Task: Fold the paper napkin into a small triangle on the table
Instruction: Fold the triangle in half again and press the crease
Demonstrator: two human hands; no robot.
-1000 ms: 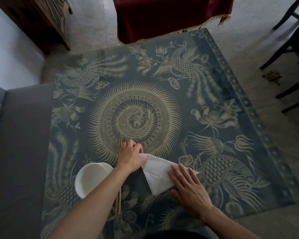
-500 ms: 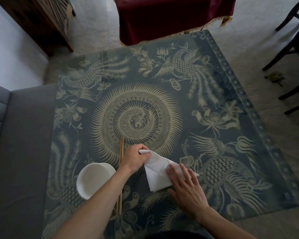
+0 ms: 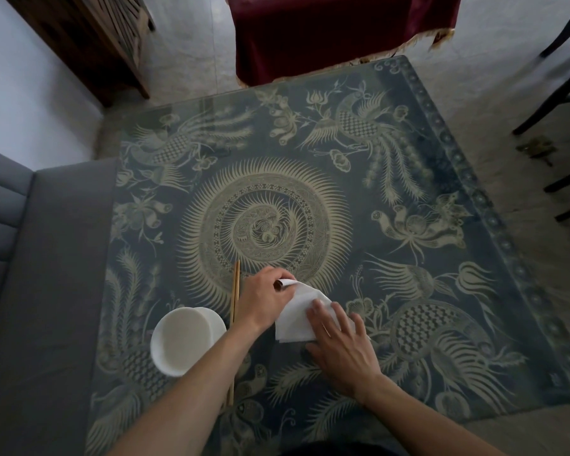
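Note:
A white paper napkin point(image 3: 295, 315), partly folded, lies on the patterned glass-topped table point(image 3: 408, 258) near its front edge. My left hand point(image 3: 264, 299) pinches the napkin's upper left corner and lifts it off the table. My right hand point(image 3: 341, 345) lies flat, fingers spread, on the napkin's right part and presses it down. The napkin's right edge is hidden under that hand.
A white bowl point(image 3: 185, 342) stands left of my left forearm. A pair of wooden chopsticks point(image 3: 235, 307) lies between the bowl and the napkin, partly under my arm. A grey sofa point(image 3: 30, 291) borders the table's left side. Dark chair legs point(image 3: 560, 103) stand at right.
My left hand has raised the napkin's upper corner and drawn it toward the right hand. The right hand has slid further over the napkin. The view has shifted slightly.

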